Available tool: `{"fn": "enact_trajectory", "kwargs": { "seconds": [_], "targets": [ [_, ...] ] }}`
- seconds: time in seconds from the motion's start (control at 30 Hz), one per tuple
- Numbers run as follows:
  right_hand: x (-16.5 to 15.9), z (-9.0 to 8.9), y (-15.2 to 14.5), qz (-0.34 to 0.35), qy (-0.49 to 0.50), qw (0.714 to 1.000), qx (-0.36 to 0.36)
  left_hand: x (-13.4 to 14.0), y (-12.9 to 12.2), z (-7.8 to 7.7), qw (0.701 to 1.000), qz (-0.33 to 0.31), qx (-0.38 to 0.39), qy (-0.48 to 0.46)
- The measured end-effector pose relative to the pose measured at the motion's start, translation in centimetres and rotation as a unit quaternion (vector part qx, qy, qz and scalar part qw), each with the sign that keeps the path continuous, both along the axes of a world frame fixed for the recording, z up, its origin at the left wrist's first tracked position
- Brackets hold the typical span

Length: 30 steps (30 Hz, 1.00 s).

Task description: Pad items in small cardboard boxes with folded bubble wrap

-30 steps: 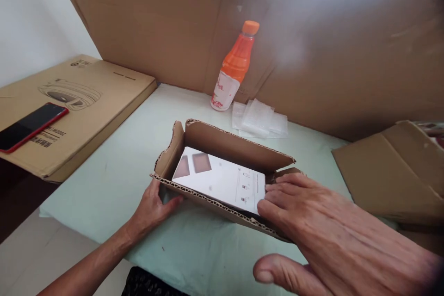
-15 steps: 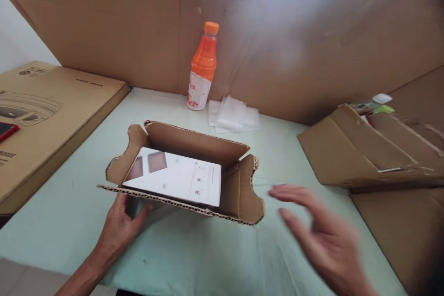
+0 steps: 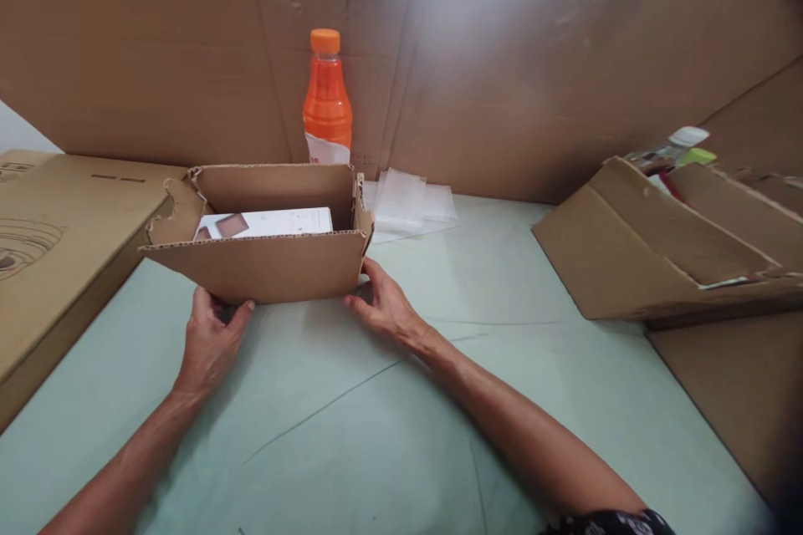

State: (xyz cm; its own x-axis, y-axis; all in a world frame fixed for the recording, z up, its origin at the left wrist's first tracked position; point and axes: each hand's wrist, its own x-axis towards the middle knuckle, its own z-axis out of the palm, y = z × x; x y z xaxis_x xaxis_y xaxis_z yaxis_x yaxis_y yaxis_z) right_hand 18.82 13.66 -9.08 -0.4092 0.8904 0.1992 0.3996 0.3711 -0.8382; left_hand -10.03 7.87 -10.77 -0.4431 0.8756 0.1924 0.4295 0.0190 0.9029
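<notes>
An open-topped brown cardboard box (image 3: 276, 269) stands on the pale green cloth, left of centre. Inside it lies a white printed carton (image 3: 282, 222), its lower part hidden by the near wall. My left hand (image 3: 213, 338) grips the box's lower left, thumb on the near wall and fingers out of sight behind or under it. At the lower right corner my right hand (image 3: 386, 301) holds the box, thumb at the front and fingers round the side.
An orange bottle (image 3: 327, 109) stands behind the box, beside clear plastic bags (image 3: 407, 201). A large flat carton (image 3: 69, 267) lies at left. Another cardboard box (image 3: 652, 242) holding bottles is at right. A tall cardboard panel (image 3: 502, 84) forms the back.
My right hand has come in from the right and taken hold of the box's right corner. The box now sits farther back, nearer the bottle. The view has also shifted.
</notes>
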Motion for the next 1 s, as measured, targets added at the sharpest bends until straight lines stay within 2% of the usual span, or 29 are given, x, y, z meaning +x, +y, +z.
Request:
{"fn": "enact_trajectory", "kwargs": {
  "seconds": [0.1, 0.17, 0.23, 0.33, 0.4, 0.47, 0.57, 0.67, 0.77, 0.9, 1.0],
  "targets": [
    [2.1, -0.4, 2.2, -0.02, -0.004, 0.999, 0.028, 0.0, 1.2, -0.3, 0.999, 0.001, 0.003, -0.04],
    [4.9, -0.2, 3.6, -0.107, -0.009, 0.993, 0.043, -0.1, 1.1, -0.6, 0.998, 0.002, 0.015, -0.065],
    [8.1, -0.1, 5.7, -0.218, 0.005, 0.975, 0.04, -0.3, 0.7, -0.8, 0.998, 0.008, 0.016, -0.065],
    [11.0, -0.2, 10.1, -0.314, 0.049, 0.948, -0.019, -0.6, 0.5, -1.2, 0.999, 0.018, -0.005, -0.039],
    [11.3, -0.5, 13.2, -0.343, 0.072, 0.935, -0.057, -0.6, 0.5, -1.3, 0.999, 0.023, -0.017, -0.03],
    [10.5, -0.6, 15.6, -0.361, 0.089, 0.926, -0.065, -0.6, 0.6, -1.3, 0.999, 0.027, -0.019, -0.031],
    [9.1, 0.0, 16.5, -0.356, 0.122, 0.925, -0.052, -0.6, 0.7, -1.5, 0.999, 0.026, -0.001, -0.035],
    [8.5, 0.9, 13.1, -0.315, 0.166, 0.934, -0.033, -0.6, 0.9, -1.6, 0.999, 0.016, 0.007, -0.032],
    [9.2, 1.4, 6.5, -0.26, 0.177, 0.949, -0.028, -0.8, 1.2, -1.7, 0.999, 0.015, 0.011, -0.039],
    [11.0, 1.2, -2.9, -0.219, 0.088, 0.968, -0.083, -0.8, 0.9, -0.8, 0.998, 0.022, 0.032, -0.043],
    [12.0, 1.0, -7.2, -0.183, 0.019, 0.975, -0.121, 0.0, -1.3, 0.7, 0.997, 0.048, 0.048, 0.022]
  ]
}}
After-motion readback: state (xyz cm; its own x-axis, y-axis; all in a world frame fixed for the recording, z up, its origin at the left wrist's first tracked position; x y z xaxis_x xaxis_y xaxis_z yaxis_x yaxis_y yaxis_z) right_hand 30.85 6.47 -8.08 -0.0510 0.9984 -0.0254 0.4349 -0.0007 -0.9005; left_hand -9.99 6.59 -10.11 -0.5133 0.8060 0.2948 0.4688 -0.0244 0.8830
